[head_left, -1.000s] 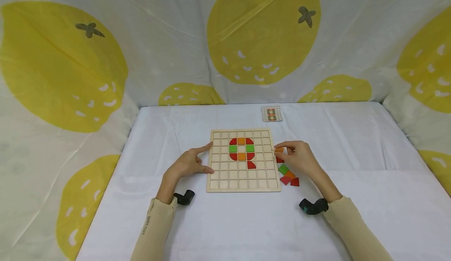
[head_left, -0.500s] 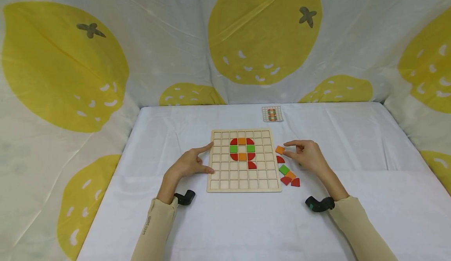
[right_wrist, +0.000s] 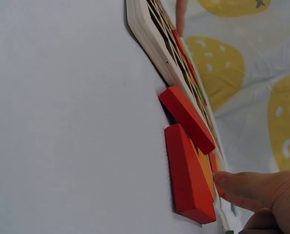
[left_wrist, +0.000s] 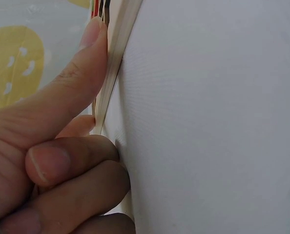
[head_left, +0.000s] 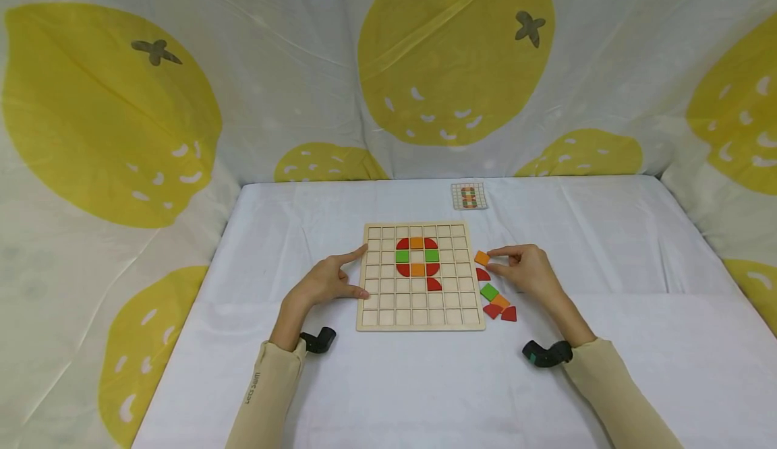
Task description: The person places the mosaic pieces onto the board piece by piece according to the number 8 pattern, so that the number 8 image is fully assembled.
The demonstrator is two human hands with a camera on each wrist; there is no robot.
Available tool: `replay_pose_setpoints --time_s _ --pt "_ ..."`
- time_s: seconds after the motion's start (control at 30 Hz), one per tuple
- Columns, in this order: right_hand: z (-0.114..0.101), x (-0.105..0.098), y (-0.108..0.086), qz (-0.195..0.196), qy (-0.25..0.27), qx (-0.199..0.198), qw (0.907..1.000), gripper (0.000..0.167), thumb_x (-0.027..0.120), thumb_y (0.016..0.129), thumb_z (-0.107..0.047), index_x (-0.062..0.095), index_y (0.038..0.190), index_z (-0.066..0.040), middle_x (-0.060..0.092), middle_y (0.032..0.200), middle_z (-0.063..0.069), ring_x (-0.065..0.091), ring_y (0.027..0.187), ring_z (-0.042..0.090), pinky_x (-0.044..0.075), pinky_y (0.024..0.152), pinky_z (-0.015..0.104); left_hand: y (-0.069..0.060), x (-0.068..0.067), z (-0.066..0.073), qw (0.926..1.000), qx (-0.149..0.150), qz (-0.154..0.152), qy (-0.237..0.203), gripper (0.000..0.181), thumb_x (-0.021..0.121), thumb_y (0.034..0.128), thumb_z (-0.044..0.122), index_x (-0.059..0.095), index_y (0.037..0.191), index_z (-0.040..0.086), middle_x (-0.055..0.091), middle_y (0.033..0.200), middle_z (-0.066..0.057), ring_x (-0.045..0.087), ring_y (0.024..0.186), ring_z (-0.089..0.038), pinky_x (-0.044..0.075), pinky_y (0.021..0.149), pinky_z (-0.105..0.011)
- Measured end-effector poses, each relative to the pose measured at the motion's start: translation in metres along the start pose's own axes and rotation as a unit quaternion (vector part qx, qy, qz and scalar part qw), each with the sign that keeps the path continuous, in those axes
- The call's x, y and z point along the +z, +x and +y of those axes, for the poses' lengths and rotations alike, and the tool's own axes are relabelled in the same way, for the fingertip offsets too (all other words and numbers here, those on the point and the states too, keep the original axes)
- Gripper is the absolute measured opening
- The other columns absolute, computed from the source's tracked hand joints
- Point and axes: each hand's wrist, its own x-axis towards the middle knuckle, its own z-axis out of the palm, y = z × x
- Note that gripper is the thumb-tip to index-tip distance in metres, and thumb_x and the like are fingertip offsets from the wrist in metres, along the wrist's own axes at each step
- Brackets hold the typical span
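A wooden grid board (head_left: 425, 324) lies on the white cloth, with red, orange and green tiles forming a ring and one red tile below it. Against the board's left edge rest the spread thumb and index finger of the left hand (head_left: 324, 280); in the left wrist view its other fingers are curled beside the board (left_wrist: 116, 53). Right of the board, thumb and index finger of the right hand (head_left: 527, 270) are at the right side of an orange tile (head_left: 482, 257), a gap between their tips. Below it lies a red tile (head_left: 483, 274).
Nearer the front, by the board's right edge, a green tile (head_left: 489, 292), an orange tile (head_left: 500, 301) and two red ones lie clustered. A small patterned card (head_left: 469, 196) lies behind the board. Lemon-print cloth (head_left: 455, 58) hangs at the back.
The right hand has drawn back rightward from the board's edge, then shifted slightly left to the orange tile, which now shows clearly. The left hand has stayed at the board.
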Motion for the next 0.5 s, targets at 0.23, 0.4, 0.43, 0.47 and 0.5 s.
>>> replay_pose_setpoints --time_s 0.23,0.4,0.43,0.47,0.5 --pt "-0.0035 0.0041 -0.0018 0.01 -0.007 -0.005 0.9999 0.034 0.081 0.09 -0.021 0.077 0.119 -0.004 0.033 0.057 -0.002 0.036 0.051 0.018 0.023 0.049 0.023 0.0 0.0001 0.0013 1.0 -0.004 0.0 -0.005 0.106 0.093 0.076 0.035 0.032 0.163 0.031 0.034 0.059 0.005 0.032 0.056 -0.011 0.031 0.057 -0.025" --pt "-0.0039 0.0045 -0.0017 0.008 -0.013 -0.013 0.9998 0.034 0.08 0.091 -0.02 0.077 0.12 -0.004 0.034 0.057 -0.002 0.036 0.052 0.017 0.023 0.049 0.023 0.0003 0.0007 0.0001 0.9999 -0.002 0.003 -0.01 0.106 0.093 0.0758 0.034 0.033 0.163 0.031 0.034 0.059 0.005 0.033 0.056 -0.011 0.032 0.057 -0.025" --pt "-0.004 0.0038 -0.0018 0.007 -0.013 -0.012 0.9998 0.034 0.08 0.091 -0.02 0.077 0.121 -0.004 0.034 0.057 -0.002 0.036 0.052 0.017 0.023 0.049 0.023 0.0002 0.0009 -0.0001 0.9999 -0.003 0.003 -0.01 0.106 0.093 0.0757 0.034 0.033 0.163 0.031 0.034 0.059 0.005 0.033 0.056 -0.011 0.031 0.057 -0.025" --pt "-0.0039 0.0031 -0.0017 0.006 -0.014 -0.01 0.9998 0.034 0.08 0.092 -0.02 0.076 0.122 -0.004 0.034 0.057 -0.001 0.036 0.053 0.018 0.023 0.049 0.023 0.0002 0.001 -0.0003 0.9999 -0.003 0.004 -0.01 0.106 0.093 0.0755 0.035 0.033 0.163 0.031 0.034 0.059 0.005 0.033 0.056 -0.011 0.031 0.057 -0.025" --pt "-0.0037 0.0021 -0.0018 0.005 -0.014 -0.009 0.9999 0.034 0.079 0.092 -0.019 0.076 0.122 -0.004 0.035 0.058 -0.001 0.036 0.053 0.018 0.023 0.049 0.023 0.0002 0.0011 -0.0004 0.9999 -0.003 0.004 -0.01 0.106 0.093 0.0755 0.035 0.033 0.163 0.031 0.033 0.059 0.005 0.033 0.056 -0.011 0.031 0.057 -0.025"
